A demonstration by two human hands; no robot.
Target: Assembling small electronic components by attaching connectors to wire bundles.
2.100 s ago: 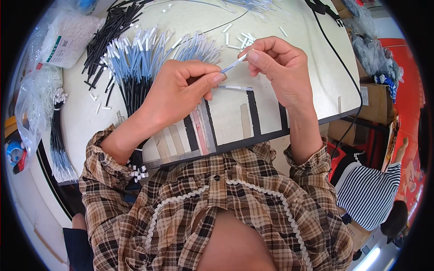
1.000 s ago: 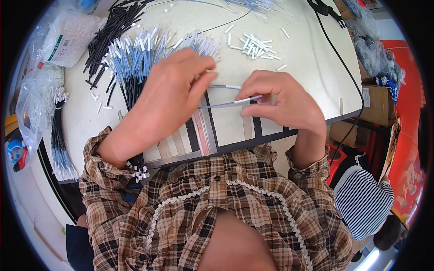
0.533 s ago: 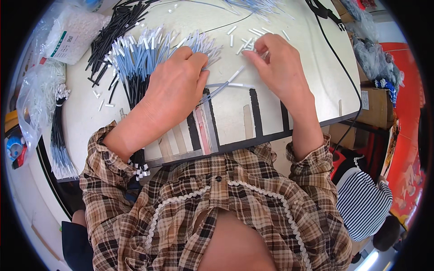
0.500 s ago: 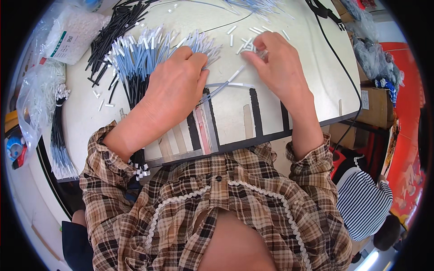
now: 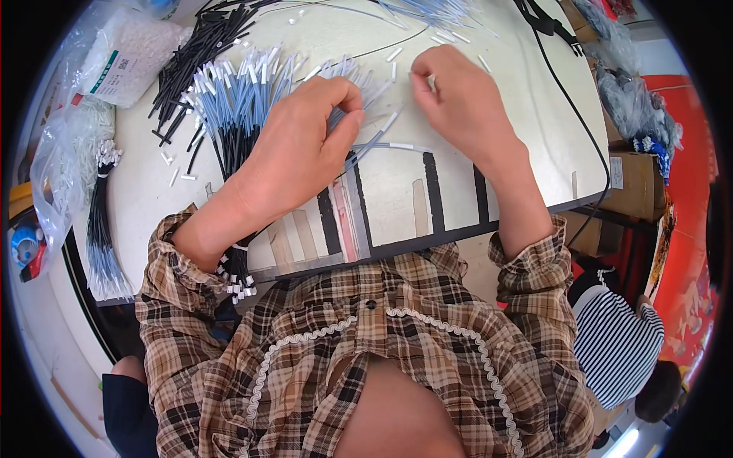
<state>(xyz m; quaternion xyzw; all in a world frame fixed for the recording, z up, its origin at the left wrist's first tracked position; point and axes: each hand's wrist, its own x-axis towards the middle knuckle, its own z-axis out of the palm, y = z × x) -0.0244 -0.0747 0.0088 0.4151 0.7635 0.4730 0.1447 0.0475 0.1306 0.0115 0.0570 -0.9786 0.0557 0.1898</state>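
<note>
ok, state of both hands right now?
Left hand: fingers curled; can't tell if it holds anything.
Right hand: fingers curled near small white tubes; any hold hidden, can't tell.

We wear a plaid shirt (image 5: 427, 359) in brown, tan and black, its left sleeve (image 5: 172, 256) rolled at ten o'clock, its right sleeve (image 5: 532, 263) at two. White wavy trim (image 5: 492, 374) curves down toward seven and five; a dark button (image 5: 371, 304) sits at twelve. Our left hand (image 5: 309, 137) and right hand (image 5: 462, 99) are bare.
</note>
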